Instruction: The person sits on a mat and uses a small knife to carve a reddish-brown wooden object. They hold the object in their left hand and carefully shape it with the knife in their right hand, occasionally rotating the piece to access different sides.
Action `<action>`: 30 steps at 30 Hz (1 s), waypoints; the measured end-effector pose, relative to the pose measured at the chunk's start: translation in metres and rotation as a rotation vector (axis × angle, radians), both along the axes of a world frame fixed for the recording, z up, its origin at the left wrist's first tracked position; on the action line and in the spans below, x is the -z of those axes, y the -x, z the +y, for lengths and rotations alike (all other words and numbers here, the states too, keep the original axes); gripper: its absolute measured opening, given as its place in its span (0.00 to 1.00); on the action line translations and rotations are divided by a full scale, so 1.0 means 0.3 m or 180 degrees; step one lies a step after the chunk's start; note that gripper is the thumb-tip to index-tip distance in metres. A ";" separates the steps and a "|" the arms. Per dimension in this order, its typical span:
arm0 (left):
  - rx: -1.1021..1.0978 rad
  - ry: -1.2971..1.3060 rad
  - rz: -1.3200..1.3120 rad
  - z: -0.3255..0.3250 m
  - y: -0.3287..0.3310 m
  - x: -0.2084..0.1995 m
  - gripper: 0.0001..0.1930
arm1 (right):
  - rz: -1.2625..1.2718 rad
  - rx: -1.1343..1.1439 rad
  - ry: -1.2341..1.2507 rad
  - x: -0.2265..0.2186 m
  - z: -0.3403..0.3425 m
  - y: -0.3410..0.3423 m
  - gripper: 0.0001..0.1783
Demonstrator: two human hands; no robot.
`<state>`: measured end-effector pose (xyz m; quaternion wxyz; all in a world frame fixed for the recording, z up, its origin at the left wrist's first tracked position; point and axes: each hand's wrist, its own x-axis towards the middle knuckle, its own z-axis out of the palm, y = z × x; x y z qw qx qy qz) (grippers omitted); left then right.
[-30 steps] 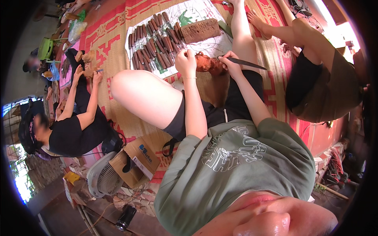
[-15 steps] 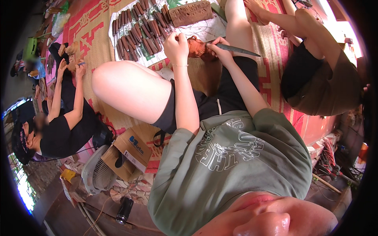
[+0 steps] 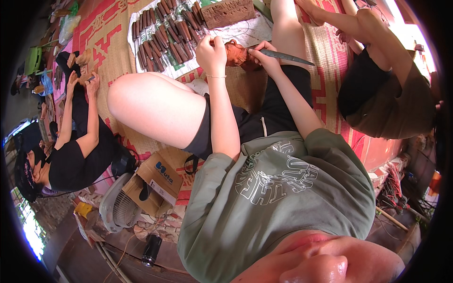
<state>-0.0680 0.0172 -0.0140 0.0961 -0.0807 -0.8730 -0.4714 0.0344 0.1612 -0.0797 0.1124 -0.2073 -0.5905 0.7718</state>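
Above my lap, my left hand [image 3: 211, 55] is closed on one side of a reddish-brown wood carving [image 3: 235, 55] with an uneven, cut surface. From the other side, my right hand [image 3: 265, 55] is wrapped round a long grey file [image 3: 291, 58], whose tapering end points right past my knee. The file's other end is hidden by my fingers and meets the carving's right side. Beyond my hands, several dark wooden-handled carving tools [image 3: 172, 34] lie in rows on a white printed sheet.
A brown block [image 3: 228, 13] rests at the sheet's far edge. All sits on a red and straw patterned mat [image 3: 111, 52]. To the left, a co-worker [image 3: 75, 155] holds a wooden piece; another person [image 3: 387, 80] sits at right. A cardboard box [image 3: 153, 181] and fan [image 3: 115, 203] stand behind left.
The file has shifted slightly right with my right hand. My left hand keeps its hold on the carving. The co-worker's hands at left have moved a little.
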 end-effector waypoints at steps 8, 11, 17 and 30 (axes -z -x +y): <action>0.0019 0.0044 -0.0197 -0.002 -0.007 -0.015 0.13 | 0.0011 -0.0034 -0.0158 0.000 0.000 -0.005 0.12; 0.0031 0.0006 -0.0172 -0.002 -0.004 -0.011 0.13 | -0.0003 -0.0031 -0.0237 -0.002 -0.001 -0.005 0.12; 0.0010 0.0022 -0.0162 -0.007 -0.006 -0.008 0.13 | 0.0020 -0.0051 -0.0285 -0.011 -0.007 -0.007 0.12; -0.0002 -0.0028 -0.0070 -0.007 -0.012 -0.020 0.14 | -0.0065 -0.0132 -0.0523 -0.010 -0.004 -0.006 0.12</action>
